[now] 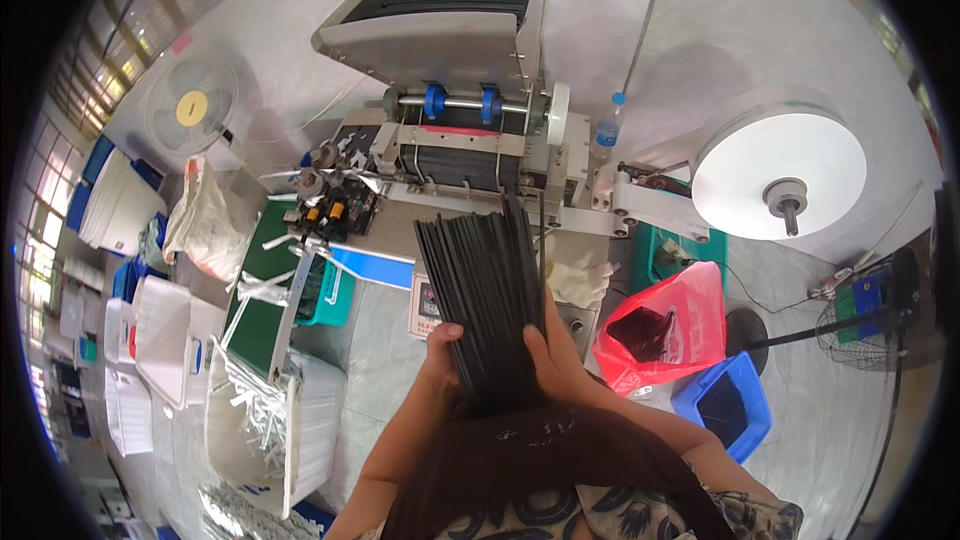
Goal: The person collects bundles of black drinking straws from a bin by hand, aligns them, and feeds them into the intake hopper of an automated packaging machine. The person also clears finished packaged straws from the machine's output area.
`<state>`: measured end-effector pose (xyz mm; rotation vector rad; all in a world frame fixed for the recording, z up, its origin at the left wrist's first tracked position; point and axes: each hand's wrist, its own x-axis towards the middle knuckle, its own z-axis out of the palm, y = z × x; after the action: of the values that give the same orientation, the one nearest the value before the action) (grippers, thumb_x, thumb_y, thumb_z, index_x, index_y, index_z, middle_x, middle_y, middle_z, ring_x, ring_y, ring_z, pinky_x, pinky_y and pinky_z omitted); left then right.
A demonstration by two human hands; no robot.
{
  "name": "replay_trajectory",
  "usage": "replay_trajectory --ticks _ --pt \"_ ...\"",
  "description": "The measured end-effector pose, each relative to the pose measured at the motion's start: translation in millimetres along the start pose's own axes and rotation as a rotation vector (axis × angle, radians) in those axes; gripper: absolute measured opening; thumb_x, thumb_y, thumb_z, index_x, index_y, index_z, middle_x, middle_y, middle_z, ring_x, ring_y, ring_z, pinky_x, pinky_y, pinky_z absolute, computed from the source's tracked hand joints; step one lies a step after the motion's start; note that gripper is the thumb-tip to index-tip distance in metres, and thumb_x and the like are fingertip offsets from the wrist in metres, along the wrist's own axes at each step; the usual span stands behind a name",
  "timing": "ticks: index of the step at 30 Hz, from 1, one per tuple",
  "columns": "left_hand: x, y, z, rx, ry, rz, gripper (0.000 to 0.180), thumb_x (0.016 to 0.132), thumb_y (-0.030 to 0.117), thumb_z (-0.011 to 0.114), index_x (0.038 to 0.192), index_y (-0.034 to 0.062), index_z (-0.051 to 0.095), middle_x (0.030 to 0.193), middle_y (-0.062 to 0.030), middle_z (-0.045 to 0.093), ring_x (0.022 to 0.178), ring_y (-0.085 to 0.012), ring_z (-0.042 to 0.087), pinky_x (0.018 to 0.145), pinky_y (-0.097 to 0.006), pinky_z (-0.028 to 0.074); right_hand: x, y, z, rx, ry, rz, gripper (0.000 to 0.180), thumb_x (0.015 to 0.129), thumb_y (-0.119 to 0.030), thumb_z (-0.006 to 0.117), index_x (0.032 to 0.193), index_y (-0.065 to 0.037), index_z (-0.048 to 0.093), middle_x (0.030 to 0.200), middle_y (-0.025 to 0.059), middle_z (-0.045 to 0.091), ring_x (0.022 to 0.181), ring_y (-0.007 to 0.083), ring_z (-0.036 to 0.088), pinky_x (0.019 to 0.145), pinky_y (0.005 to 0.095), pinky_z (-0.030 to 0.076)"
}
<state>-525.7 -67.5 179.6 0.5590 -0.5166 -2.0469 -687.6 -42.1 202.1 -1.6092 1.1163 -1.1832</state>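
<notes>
A thick bundle of long, thin black straws (482, 290) stands in front of my body, its near end against my dark apron (520, 470). My left hand (442, 355) presses its left side, thumb on top. On the other side my right hand (557, 348) grips it, thumb along the edge; most fingers of both hands are hidden. Beyond the far ends sits a metal machine (470, 145) with a shaft bearing blue rollers (434, 101). Its hopper (420, 48) holds many more black straws.
A white paper roll (745, 175) feeds in from the right. Below it are a red plastic bag (690, 340), a blue bin (755, 430) and a standing fan (865, 330). At left, a green belt (255, 325) ends above a white bin (315, 430) of white strips.
</notes>
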Motion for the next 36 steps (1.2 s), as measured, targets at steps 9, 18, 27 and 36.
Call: replay_trajectory --ticks 9,18,27,36 --pt "26.3 1.7 -9.3 -0.129 -0.003 -0.130 0.080 0.064 0.042 0.052 0.129 0.0000 0.032 0.125 -0.0195 0.044 0.111 -0.0321 0.047 0.097 -0.041 0.036 -11.6 8.4 -9.6 -0.857 -0.059 -0.130 0.073 0.087 -0.039 0.041 0.132 0.010 0.012 0.139 0.0256 0.017 0.129 0.0374 0.019 0.099 0.0573 0.013" --pt "35.4 6.5 -27.9 -0.135 -0.026 -0.191 0.084 0.060 0.045 0.053 0.129 0.0010 0.033 0.124 -0.0187 0.045 0.110 -0.0312 0.047 0.097 -0.040 0.036 3.8 9.2 8.2 -0.757 0.187 -0.019 0.067 0.088 -0.034 0.038 0.133 0.008 0.012 0.139 0.0252 0.017 0.130 0.0361 0.018 0.099 0.0568 0.011" --pt "35.0 4.5 -25.3 -0.152 -0.055 -0.156 0.084 0.056 0.042 0.054 0.129 0.0023 0.035 0.124 -0.0188 0.045 0.109 -0.0316 0.048 0.097 -0.039 0.036 3.1 17.6 3.4 -0.711 0.160 0.016 0.081 0.084 -0.045 0.040 0.132 0.011 0.005 0.139 0.0277 0.012 0.130 0.0388 0.014 0.099 0.0572 0.011" --pt "29.6 -0.8 -37.8 -0.245 -0.193 -0.105 0.077 0.066 0.043 0.054 0.131 0.0051 0.034 0.128 -0.0165 0.042 0.113 -0.0306 0.046 0.098 -0.043 0.035 5.5 -1.6 3.0 -0.631 0.063 0.009 0.089 0.082 -0.051 0.043 0.131 0.013 0.005 0.137 0.0302 0.016 0.126 0.0421 0.020 0.099 0.0517 0.018"
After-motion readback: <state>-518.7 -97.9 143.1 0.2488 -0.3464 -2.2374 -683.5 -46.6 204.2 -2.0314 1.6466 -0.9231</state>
